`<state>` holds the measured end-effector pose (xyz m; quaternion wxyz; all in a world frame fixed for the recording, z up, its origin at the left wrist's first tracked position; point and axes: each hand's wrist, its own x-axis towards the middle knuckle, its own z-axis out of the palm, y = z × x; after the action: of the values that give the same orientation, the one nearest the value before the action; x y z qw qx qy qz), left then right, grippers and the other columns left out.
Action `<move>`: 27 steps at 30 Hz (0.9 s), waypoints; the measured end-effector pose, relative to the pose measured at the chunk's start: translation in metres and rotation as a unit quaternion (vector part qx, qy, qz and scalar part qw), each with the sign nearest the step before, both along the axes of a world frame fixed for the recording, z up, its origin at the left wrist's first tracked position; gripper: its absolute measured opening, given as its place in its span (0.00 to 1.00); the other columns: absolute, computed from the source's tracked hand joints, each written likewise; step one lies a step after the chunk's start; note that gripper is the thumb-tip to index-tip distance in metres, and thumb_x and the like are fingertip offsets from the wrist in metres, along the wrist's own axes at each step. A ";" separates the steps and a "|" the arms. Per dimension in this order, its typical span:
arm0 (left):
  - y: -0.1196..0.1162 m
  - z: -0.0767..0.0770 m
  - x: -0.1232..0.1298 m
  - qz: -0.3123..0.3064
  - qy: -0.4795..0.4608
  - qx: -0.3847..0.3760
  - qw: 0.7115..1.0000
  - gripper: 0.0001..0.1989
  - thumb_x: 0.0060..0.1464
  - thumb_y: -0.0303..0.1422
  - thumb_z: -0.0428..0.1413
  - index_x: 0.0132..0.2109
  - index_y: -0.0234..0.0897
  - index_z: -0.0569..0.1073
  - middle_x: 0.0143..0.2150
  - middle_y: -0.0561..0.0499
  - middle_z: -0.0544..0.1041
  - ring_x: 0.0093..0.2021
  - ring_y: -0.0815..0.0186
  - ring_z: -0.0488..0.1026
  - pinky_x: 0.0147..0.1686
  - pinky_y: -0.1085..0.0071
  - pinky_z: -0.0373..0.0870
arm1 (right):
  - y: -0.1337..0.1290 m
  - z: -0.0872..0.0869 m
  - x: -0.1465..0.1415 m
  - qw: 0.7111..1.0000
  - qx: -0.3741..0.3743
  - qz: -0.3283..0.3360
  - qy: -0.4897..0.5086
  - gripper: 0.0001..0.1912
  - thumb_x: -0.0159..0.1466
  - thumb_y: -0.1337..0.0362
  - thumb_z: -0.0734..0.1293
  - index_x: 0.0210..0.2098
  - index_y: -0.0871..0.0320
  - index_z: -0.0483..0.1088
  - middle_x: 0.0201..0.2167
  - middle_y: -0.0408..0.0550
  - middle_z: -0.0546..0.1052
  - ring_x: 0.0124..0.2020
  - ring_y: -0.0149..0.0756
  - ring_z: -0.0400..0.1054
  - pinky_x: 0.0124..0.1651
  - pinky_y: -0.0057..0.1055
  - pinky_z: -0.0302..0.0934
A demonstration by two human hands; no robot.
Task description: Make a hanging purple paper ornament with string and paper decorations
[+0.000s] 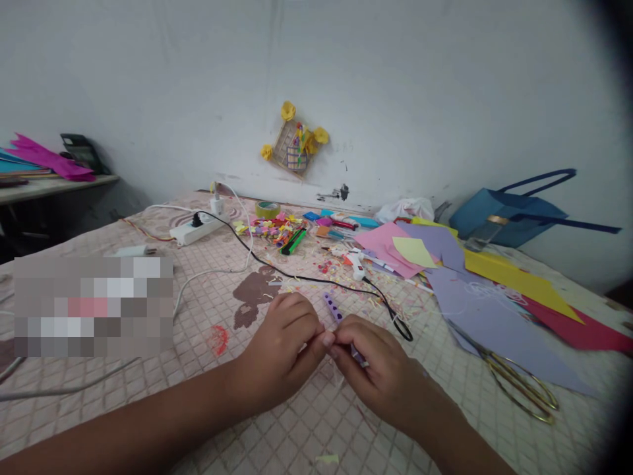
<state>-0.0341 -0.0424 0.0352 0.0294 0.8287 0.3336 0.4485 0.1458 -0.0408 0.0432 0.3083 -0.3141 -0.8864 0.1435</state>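
My left hand (289, 343) and my right hand (370, 359) meet at the fingertips above the patterned tablecloth. A narrow purple strip with dark dots (332, 307) sticks up from between my right fingers, and a bit of it shows below them. My right hand is closed on this strip. The fingers of my left hand are curled, with thumb and forefinger pinched against the right fingertips; what they hold is too small to make out. A thin, pale strand hangs under the hands.
A white glue gun (357, 265) with a black cord lies beyond my hands. Gold-handled scissors (519, 386) rest on purple paper (514, 330) at right. Further back are a power strip (198, 229), green tape (268, 210), paper scraps (271, 231) and a blue bag (494, 214).
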 end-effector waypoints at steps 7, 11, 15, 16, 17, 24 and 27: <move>0.000 -0.004 -0.001 -0.019 -0.061 -0.073 0.995 0.20 0.63 0.34 0.43 0.23 0.36 0.63 0.21 0.54 0.67 0.28 0.69 0.64 0.34 0.68 0.60 | -0.004 0.008 -0.002 1.000 0.007 0.012 0.006 0.05 0.62 0.72 0.61 0.32 0.57 0.65 0.28 0.44 0.71 0.31 0.31 0.65 0.36 0.29 0.60; 0.003 -0.002 -0.003 -0.050 -0.125 -0.124 0.983 0.25 0.65 0.38 0.36 0.24 0.36 0.65 0.22 0.53 0.69 0.28 0.69 0.66 0.35 0.68 0.62 | -0.001 0.010 -0.003 0.995 -0.072 0.005 0.065 0.06 0.62 0.70 0.61 0.28 0.57 0.64 0.23 0.41 0.67 0.25 0.28 0.60 0.28 0.26 0.56; 0.001 0.003 -0.004 -0.041 -0.108 -0.081 0.990 0.08 0.59 0.32 0.48 0.36 0.36 0.70 0.32 0.49 0.73 0.36 0.64 0.68 0.37 0.67 0.64 | 0.000 0.009 -0.003 0.989 -0.121 -0.009 0.086 0.08 0.62 0.68 0.61 0.26 0.57 0.63 0.22 0.40 0.64 0.24 0.28 0.58 0.26 0.26 0.53; 0.000 0.004 -0.004 -0.037 -0.100 -0.064 0.992 0.05 0.56 0.29 0.50 0.38 0.36 0.70 0.34 0.48 0.73 0.38 0.64 0.68 0.38 0.66 0.64 | 0.000 0.009 -0.002 0.988 -0.128 -0.011 0.087 0.08 0.62 0.68 0.61 0.26 0.57 0.63 0.22 0.40 0.63 0.23 0.28 0.57 0.26 0.26 0.53; -0.001 0.005 -0.004 -0.034 -0.093 -0.051 0.994 0.06 0.54 0.27 0.52 0.40 0.36 0.70 0.36 0.48 0.72 0.40 0.63 0.67 0.39 0.66 0.64 | 0.000 0.009 -0.002 0.987 -0.133 -0.011 0.087 0.08 0.61 0.68 0.61 0.25 0.57 0.63 0.21 0.40 0.63 0.23 0.28 0.57 0.26 0.26 0.53; 0.000 0.005 -0.001 -0.066 -0.054 -0.043 0.995 0.05 0.52 0.22 0.51 0.34 0.36 0.68 0.31 0.50 0.71 0.37 0.65 0.66 0.40 0.65 0.63 | 0.001 0.008 -0.003 0.987 -0.139 -0.010 0.085 0.07 0.61 0.67 0.61 0.26 0.57 0.64 0.22 0.39 0.64 0.24 0.27 0.57 0.27 0.26 0.53; 0.002 0.005 -0.001 -0.065 -0.066 -0.056 0.994 0.07 0.54 0.23 0.49 0.30 0.36 0.66 0.30 0.51 0.70 0.35 0.66 0.66 0.38 0.66 0.62 | 0.002 0.009 -0.004 0.987 -0.132 -0.007 0.086 0.07 0.61 0.67 0.62 0.26 0.58 0.64 0.22 0.40 0.65 0.24 0.28 0.58 0.27 0.26 0.54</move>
<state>-0.0346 -0.0403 0.0407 0.1268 0.8144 0.3008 0.4797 0.1421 -0.0385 0.0519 0.3399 -0.3451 -0.8275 0.2838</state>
